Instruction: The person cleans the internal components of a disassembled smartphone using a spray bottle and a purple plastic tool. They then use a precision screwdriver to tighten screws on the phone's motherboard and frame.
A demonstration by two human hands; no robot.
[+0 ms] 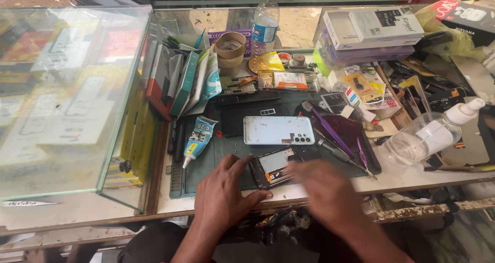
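Phone w/ back removed (273, 167) lies flat at the near edge of the dark work mat (232, 147), insides facing up, black frame, pale board area and an orange tab visible; left hand (223, 193) rests palm-down just left of it, fingers spread, fingertips touching its left edge, pinching nothing; right hand (330, 191) is motion-blurred over its right end, grip can't be told, contact w/ phone unclear. Judged handling: light, thin, stiff but fragile; exposed parts shouldn't be pressed; prob. safest to take by the long side edges of the frame, not the middle; mat looks grippy so it likely won't slide much. Pale blue back cover (278, 130) sits just beyond the phone, camera cutout toward the near right corner, apart from both hands; smooth, likely slippery and bendy. Glue tube (198, 139) lies left of the cover, nozzle toward the near edge; purple-handled tools (335, 136) lie right of it, near the right hand. Surface: white counter, cluttered; tape rolls (230, 49), water bottle (265, 20), stacked boxes (371, 33) at the back; clear pump bottle (428, 134) on its side at right; glass display case (72, 98) fills the left. Room: little free space round the mat, counter edge close to the phone.
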